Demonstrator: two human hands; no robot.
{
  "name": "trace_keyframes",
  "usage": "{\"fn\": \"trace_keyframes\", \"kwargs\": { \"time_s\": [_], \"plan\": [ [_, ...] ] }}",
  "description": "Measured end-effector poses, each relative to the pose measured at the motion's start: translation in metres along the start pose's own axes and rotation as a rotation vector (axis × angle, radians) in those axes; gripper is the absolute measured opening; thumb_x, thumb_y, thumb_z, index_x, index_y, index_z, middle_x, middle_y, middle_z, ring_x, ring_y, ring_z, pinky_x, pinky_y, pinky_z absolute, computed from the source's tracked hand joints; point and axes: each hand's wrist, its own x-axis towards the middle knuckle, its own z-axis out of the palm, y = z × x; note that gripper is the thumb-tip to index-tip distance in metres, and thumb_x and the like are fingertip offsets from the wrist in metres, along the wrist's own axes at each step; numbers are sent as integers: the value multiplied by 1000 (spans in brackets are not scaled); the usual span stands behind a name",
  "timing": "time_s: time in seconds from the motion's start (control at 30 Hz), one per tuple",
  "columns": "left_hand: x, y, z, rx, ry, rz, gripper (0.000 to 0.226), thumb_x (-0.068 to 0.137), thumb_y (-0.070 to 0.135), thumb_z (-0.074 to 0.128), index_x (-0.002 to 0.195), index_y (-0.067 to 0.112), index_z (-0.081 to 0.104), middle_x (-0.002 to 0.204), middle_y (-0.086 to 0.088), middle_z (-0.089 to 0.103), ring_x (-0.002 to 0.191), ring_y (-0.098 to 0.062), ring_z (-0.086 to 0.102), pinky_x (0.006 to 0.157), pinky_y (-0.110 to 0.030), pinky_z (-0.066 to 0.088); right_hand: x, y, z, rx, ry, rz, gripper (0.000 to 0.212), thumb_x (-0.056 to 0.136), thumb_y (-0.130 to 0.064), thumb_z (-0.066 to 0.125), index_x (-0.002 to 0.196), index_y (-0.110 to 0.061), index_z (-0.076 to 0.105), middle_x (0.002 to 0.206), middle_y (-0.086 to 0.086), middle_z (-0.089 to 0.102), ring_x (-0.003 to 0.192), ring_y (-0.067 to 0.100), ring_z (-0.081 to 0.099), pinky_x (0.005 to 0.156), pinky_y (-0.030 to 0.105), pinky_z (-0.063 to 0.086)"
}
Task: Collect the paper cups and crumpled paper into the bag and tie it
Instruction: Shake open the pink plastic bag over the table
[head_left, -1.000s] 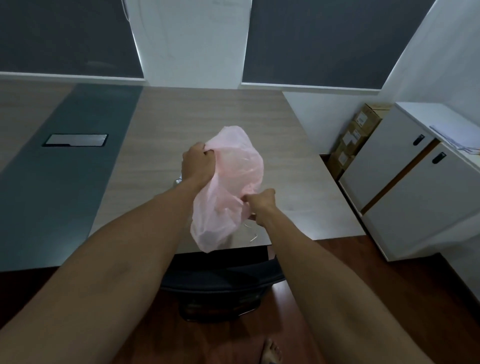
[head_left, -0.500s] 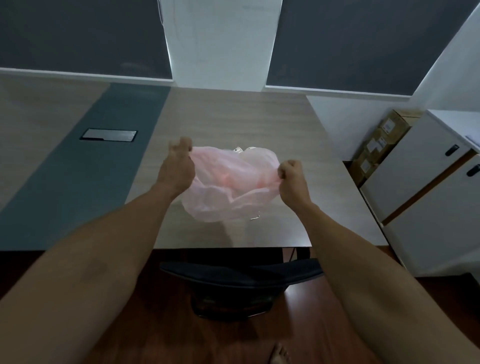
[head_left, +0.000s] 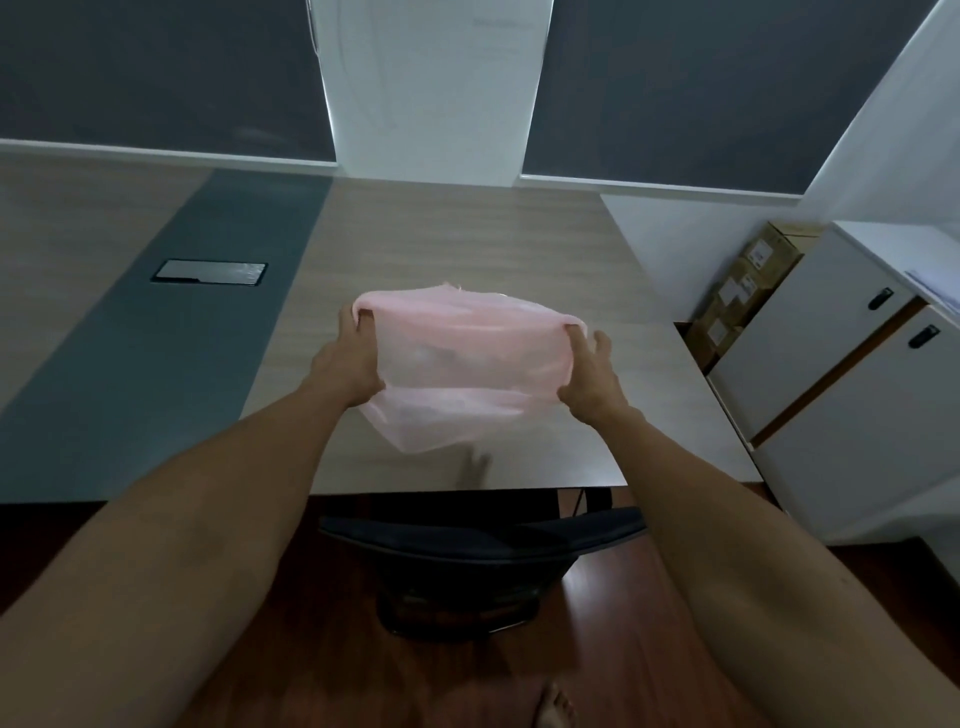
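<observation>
At the bottom edge of the frame, right of centre, part of a bare foot (head_left: 556, 706) is seen on the dark wooden floor (head_left: 623, 649). Just above it, in the lower centre, the black back of a chair (head_left: 483, 540) is tucked against the near edge of the desk (head_left: 441, 244). Two bare forearms are stretched forward from the lower corners toward the middle of the frame. A thin pink bag (head_left: 462, 364) is held up between the hands, above the light wood part of the desk, in the centre of the frame. The bag's left upper edge is gripped by the left hand (head_left: 348, 358), its fingers curled round the plastic. The right upper edge is pinched by the right hand (head_left: 589, 379), with the thumb seen apart from the fingers. The mouth of the bag is pulled wide between the two hands, and the body of the bag hangs below them. Faint shapes are seen through the plastic, but what they are cannot be told. Further left, a grey strip (head_left: 171, 332) runs along the desk, with a dark rectangular plate (head_left: 208, 271) set in it. At the right, white cabinets (head_left: 841, 384) stand with cardboard boxes (head_left: 743, 291) beside them. Dark panels (head_left: 156, 78) fill the far wall.
</observation>
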Motion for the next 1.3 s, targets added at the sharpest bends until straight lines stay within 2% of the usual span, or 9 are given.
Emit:
{"fn": "trace_keyframes", "kwargs": {
  "time_s": [0.2, 0.3, 0.43, 0.57, 0.7, 0.83, 0.97, 1.13, 1.3],
  "plan": [
    [-6, -7, 6, -6, -99, -98, 134, 60, 25, 91, 152, 40, -5, 162, -2, -3, 112, -49, 56, 87, -53, 54, -14, -3, 2, -266, -172, -342, 57, 83, 6, 56, 117, -38, 41, 148, 3, 14, 61, 34, 53, 61, 49, 55],
    [-9, -11, 3, 24, -135, -126, 136, 63, 22, 91, 155, 38, -9, 164, -5, -10, 123, -51, 50, 91, -56, 53, -10, 0, 12, -321, -243, -291, 56, 86, 1, 54, 123, -40, 46, 161, 0, 0, 82, 39, 59, 76, 48, 55],
    [-9, -13, 0, 43, -205, -144, 138, 64, 22, 92, 154, 42, -11, 165, -8, -11, 132, -50, 44, 90, -53, 56, 1, -3, 24, -175, -367, 76, 114, 82, -3, 62, 157, -43, -13, 160, -6, -39, 130, 46, 50, 99, 55, 51],
    [-5, -19, 7, 6, -254, -49, 138, 57, 31, 94, 154, 44, -3, 159, 1, 6, 119, -44, 53, 80, -51, 61, 4, -27, 27, -25, -251, 158, 100, 83, -30, 74, 160, -17, 11, 167, -1, 0, 131, 40, 49, 100, 52, 49],
    [-3, -18, 5, 21, -87, 93, 77, 90, 31, 57, 157, 29, 19, 159, -6, 30, 121, -40, 56, 97, -54, 52, 2, -38, 19, -195, -9, 50, 45, 97, -28, 54, 138, -9, 49, 143, 9, 44, 122, 41, 55, 97, 45, 46],
    [2, -5, -20, 57, 184, 149, 73, 94, 15, 46, 159, 24, 16, 163, -11, 26, 107, -46, 61, 85, -53, 54, 23, -55, -1, -239, -72, -195, 69, 87, -9, 60, 150, -12, 33, 168, -2, 7, 115, 42, 59, 89, 45, 52],
    [2, 23, -52, 108, 673, 320, 77, 92, 0, 55, 160, 9, 22, 165, -22, 19, 75, -45, 62, 51, -37, 43, 33, -96, -21, -175, 487, -374, 81, 90, 7, 51, 161, -10, 17, 171, 6, -4, 77, 39, 57, 50, 38, 42],
    [-16, -6, -40, 30, -633, -58, 90, 90, -5, 62, 162, 19, 13, 151, -17, 37, 99, -38, 63, 59, -35, 58, 24, -52, 26, -598, -591, -121, 94, 83, -9, 72, 158, -17, 16, 156, 18, 39, 113, 39, 64, 76, 39, 53],
    [-10, -26, -63, -176, -419, -26, 121, 79, -5, 75, 161, 35, -4, 156, -16, 28, 104, -35, 54, 48, -35, 57, 29, -68, 0, -166, -522, -88, 133, 74, 3, 83, 159, -30, -14, 163, 3, -4, 131, 50, 42, 52, 37, 57]
  ]
}}
